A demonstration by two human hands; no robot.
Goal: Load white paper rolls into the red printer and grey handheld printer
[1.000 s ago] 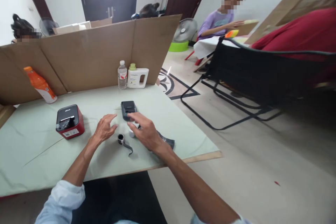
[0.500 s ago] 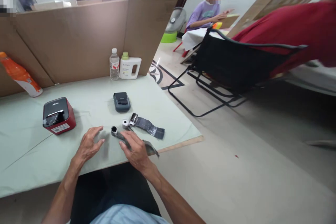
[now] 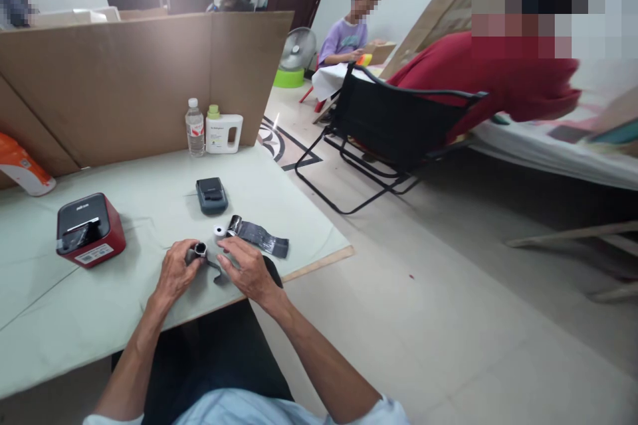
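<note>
Hands meet at the counter's (image 3: pixel 74 319) near edge: I see my left grip (image 3: pixel 175 273) closed around a small dark roll (image 3: pixel 197 252), my right grip (image 3: pixel 246 267) pinching its loose tail. Just beyond lie a white roll (image 3: pixel 219 230) and an unrolled dark strip (image 3: pixel 259 238), then a grey printer (image 3: pixel 211 194), a red printer (image 3: pixel 90 230) off left.

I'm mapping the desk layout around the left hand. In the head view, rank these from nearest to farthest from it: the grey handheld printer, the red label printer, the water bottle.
From the left hand:
1. Grey handheld printer, just beyond it, slightly right.
2. Red label printer, off to the left.
3. Water bottle, at the table's far edge against the cardboard.
The first two are fairly close to call.
</note>
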